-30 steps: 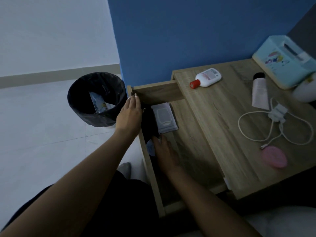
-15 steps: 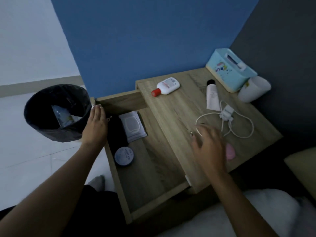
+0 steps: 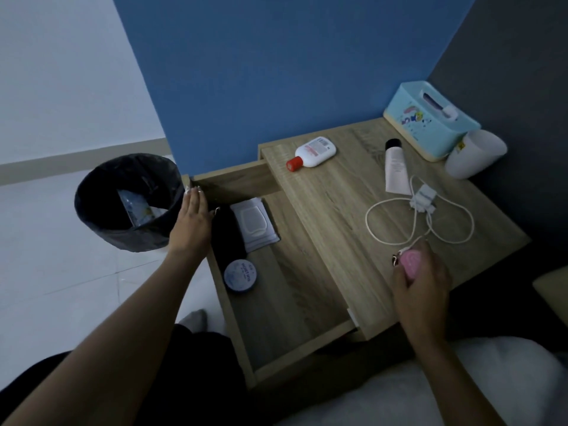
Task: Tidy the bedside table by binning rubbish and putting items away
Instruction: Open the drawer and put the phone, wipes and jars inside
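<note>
1. Bedside table (image 3: 338, 210): its drawer (image 3: 292, 305) is pulled out to the left. The pink pad (image 3: 413, 264), which I take to be the next item to stow, is at the near edge of the top, in the right hand (image 3: 422, 284).
2. My main worry is the charger cable (image 3: 423, 198). Its loose end lies just beside the fingertips, and if it gets pinched with the pad, a lift would drag the whole loop and might nudge the tube (image 3: 396, 167).
3. The pad is close to the table's edge. A slack grip on the way to the drawer could drop it onto the bedding or down the gap.
4. The drawer is far out, so I would avoid leaning on it; weight there could strain the runners.
5. The right hand comes in from the lower right with its fingers curled round the pad. The thumb is hidden, and I cannot tell whether the pad has left the wood.
6. The left hand (image 3: 192, 219) lies flat with straight fingers on the drawer's far left corner, beside the bin (image 3: 101, 232). It holds nothing.
</note>
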